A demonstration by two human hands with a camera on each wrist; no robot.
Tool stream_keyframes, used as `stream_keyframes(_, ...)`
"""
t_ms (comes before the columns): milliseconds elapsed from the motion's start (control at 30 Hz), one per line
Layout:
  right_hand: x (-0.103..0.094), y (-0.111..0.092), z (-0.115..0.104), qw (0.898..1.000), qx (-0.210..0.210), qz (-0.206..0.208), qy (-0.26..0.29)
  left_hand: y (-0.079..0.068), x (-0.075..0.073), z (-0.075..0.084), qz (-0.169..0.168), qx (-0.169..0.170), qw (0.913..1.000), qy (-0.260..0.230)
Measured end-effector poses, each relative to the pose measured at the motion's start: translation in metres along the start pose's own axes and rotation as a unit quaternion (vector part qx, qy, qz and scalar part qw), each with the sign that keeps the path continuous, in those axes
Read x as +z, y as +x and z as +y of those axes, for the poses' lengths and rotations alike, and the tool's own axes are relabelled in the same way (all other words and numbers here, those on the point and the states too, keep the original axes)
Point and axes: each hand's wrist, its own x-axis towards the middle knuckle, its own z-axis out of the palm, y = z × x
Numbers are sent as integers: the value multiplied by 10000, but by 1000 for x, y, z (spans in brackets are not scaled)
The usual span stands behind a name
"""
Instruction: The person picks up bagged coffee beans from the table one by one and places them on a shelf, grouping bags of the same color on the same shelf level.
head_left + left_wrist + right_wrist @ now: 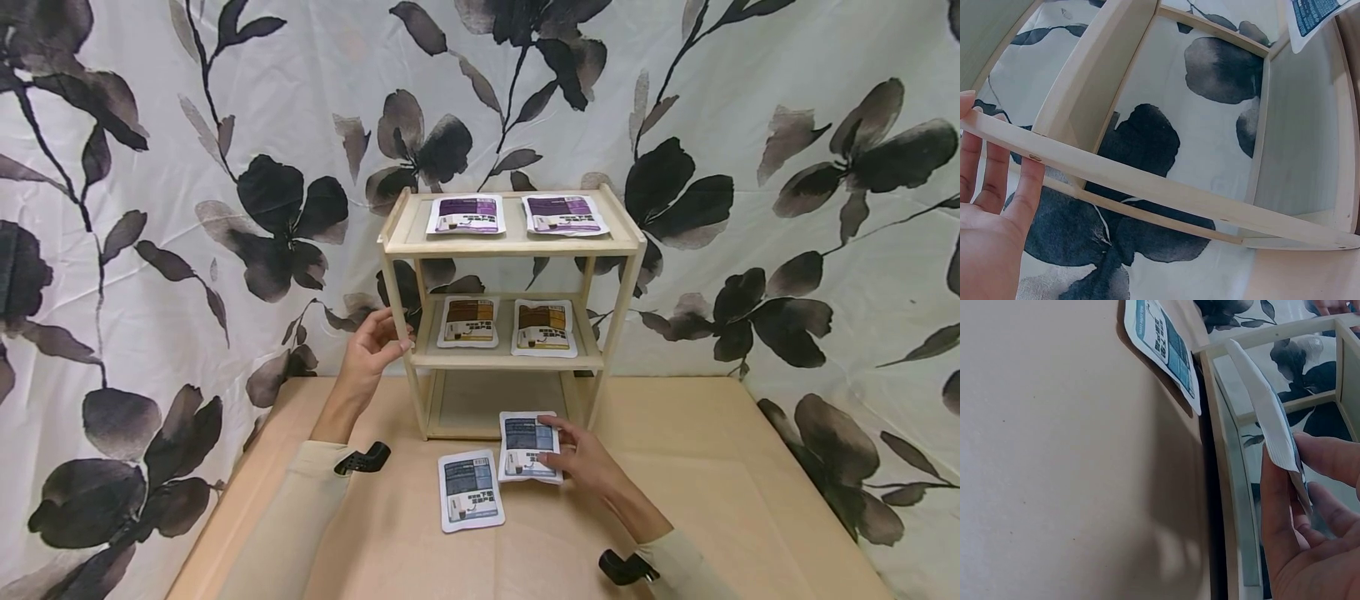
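Note:
A small wooden three-tier shelf (510, 249) stands on the table. My left hand (369, 346) grips its front left post (1147, 177), fingers behind it and thumb in front. In my right hand (588, 467) a white pouch with a blue label (525, 439) is pinched by one edge, just in front of the bottom tier. The right wrist view shows this pouch (1267, 403) edge-on, between thumb and fingers, raised off the table. A second blue-label pouch (471, 490) lies flat on the table to its left.
Two purple-label pouches (467, 215) lie on the top tier. On the middle tier lie two brown-label pouches (468, 322). The bottom tier (498, 400) shows a bare panel. Behind the shelf hangs a floral cloth (300, 108).

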Motion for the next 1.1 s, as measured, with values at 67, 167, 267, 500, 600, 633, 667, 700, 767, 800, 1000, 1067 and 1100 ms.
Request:
stream_keyframes(67,-1,1,-1,10000,3,60,-2,0,0,1,5,4,10000,-18)
stream_keyframes(167,-3,3,-1,9999,-73,71,4,0,1,1,23,-14,10000,-33)
stream_keyframes(267,-4,5,1,9998,-177,34,72,0,1,2,25,-48,10000,12)
stream_keyframes(500,-4,8,0,9996,-154,226,99,-1,0,2,21,-70,9999,78)
stream_keyframes(600,-3,10,-1,9993,-162,342,52,-1,0,1,13,-67,10000,69)
stream_keyframes(633,-3,10,-2,9991,-168,376,53,-1,0,2,10,-67,10000,71)
stream_keyframes(667,-3,11,-2,9990,-190,397,74,-1,0,1,11,-63,10000,75)
stream_keyframes(700,-3,13,-2,9989,-222,399,88,-1,0,1,10,-63,9999,80)
stream_keyframes(767,-3,15,-3,9987,-235,450,102,-1,0,2,4,-64,9999,83)
stream_keyframes(800,-3,17,-3,9984,-239,496,92,-1,0,2,5,-64,9999,86)
stream_keyframes(1000,-3,26,-3,9971,-333,677,-100,-1,0,2,20,-92,9999,84)
stream_keyframes(1067,-3,30,-3,9968,-367,701,-139,0,0,2,15,-92,9999,91)
stream_keyframes(1100,-3,32,-2,9965,-361,743,-160,0,0,2,9,-83,9999,74)
